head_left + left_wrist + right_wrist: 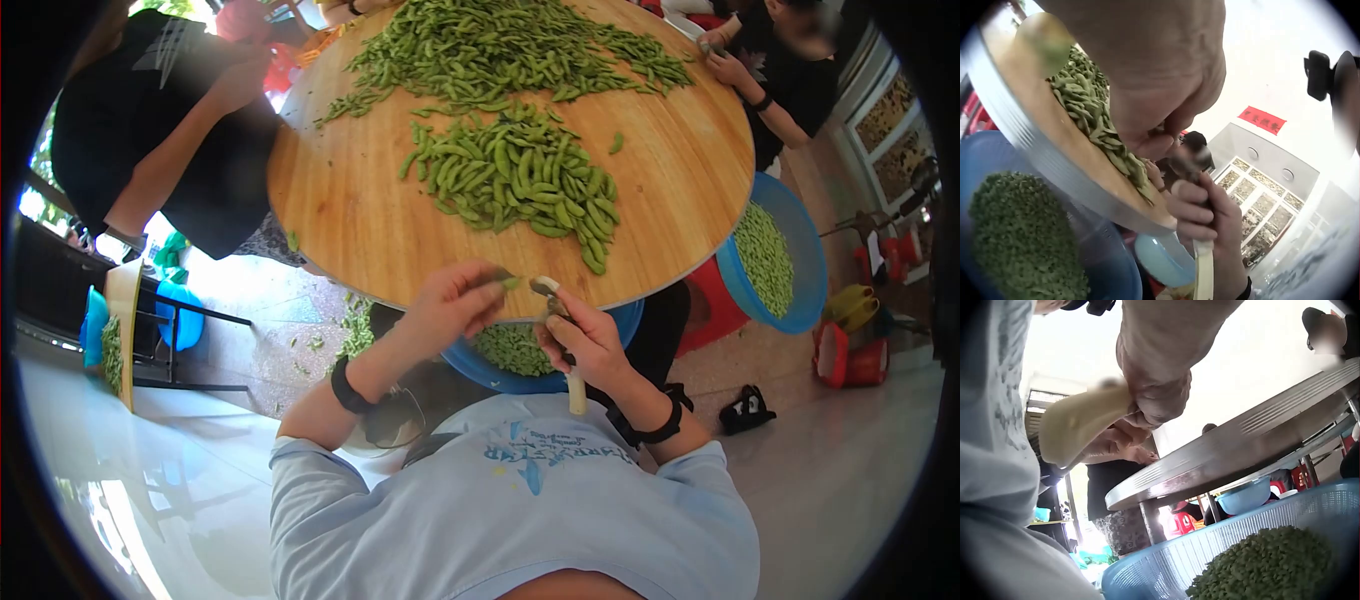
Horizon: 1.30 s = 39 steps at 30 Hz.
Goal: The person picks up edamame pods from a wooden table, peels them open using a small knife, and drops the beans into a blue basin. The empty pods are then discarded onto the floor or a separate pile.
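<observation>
Green pods lie in a small heap on the round wooden table, with a larger pile beyond. At the near edge my left hand pinches a green pod between thumb and fingers. My right hand curls round a tool with a pale handle; its upper end points toward the left hand. The right wrist view shows the pale handle large beside the hand. A blue basket of shelled beans stands below the table edge.
Another blue basin of beans stands at the right, by a red stool. Two people are at the table's left and right sides. Loose pods lie on the floor at the left; a black item lies on the right.
</observation>
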Each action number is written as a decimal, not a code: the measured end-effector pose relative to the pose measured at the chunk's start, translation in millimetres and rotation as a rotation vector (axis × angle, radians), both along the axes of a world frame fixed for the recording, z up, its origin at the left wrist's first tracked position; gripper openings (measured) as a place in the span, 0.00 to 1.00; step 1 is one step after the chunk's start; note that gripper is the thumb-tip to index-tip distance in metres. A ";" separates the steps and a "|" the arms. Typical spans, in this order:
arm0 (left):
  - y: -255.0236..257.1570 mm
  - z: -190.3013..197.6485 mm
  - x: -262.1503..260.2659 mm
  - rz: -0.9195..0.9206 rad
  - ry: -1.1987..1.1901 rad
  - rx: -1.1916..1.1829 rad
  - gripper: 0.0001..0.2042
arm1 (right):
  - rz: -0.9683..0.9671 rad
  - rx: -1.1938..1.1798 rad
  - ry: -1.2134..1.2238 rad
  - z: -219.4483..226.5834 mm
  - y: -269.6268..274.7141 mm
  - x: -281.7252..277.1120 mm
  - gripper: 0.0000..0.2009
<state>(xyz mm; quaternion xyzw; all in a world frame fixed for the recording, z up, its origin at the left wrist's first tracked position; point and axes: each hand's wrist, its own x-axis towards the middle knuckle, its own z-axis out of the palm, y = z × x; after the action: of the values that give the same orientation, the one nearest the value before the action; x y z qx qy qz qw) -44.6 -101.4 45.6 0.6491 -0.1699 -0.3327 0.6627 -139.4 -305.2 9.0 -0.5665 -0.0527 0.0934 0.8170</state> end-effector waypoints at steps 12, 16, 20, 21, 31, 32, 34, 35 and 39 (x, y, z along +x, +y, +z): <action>-21.1 -26.9 -19.2 0.070 0.130 -0.166 0.05 | 0.070 0.260 0.128 -3.9 -3.7 -2.2 0.24; -23.8 -32.8 -25.0 0.100 0.106 -0.217 0.05 | 0.085 0.200 0.088 -8.2 -5.0 -4.7 0.24; -26.0 -36.8 -28.9 0.149 0.085 -0.297 0.05 | 0.063 0.159 0.036 -8.9 -6.5 -1.8 0.22; -26.4 -39.2 -29.1 0.159 0.071 -0.336 0.05 | 0.050 0.089 -0.016 -8.7 -7.0 -1.3 0.21; -23.5 -48.7 -18.2 -0.039 0.791 -0.626 0.06 | 0.089 0.255 0.119 -4.5 -14.2 0.1 0.18; -24.8 -46.8 -18.1 -0.035 0.731 -0.557 0.06 | 0.090 0.285 0.153 -3.2 -15.6 0.6 0.17; -27.6 -42.7 -19.8 -0.028 0.668 -0.493 0.06 | 0.095 0.312 0.185 -0.4 -17.1 1.0 0.17; -28.7 -40.6 -22.4 0.007 0.312 -0.338 0.06 | 0.090 0.312 0.227 0.4 -16.7 0.0 0.16; -25.8 -28.2 -29.7 0.075 -0.703 0.092 0.08 | 0.137 0.343 0.286 0.0 -16.1 -2.4 0.13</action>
<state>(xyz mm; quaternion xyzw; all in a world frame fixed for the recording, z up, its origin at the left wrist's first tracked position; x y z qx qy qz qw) -74.3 -127.2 17.3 0.7588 -0.3485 -0.0715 0.5456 -141.8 -321.3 9.0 -0.3954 0.0100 0.2175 0.8923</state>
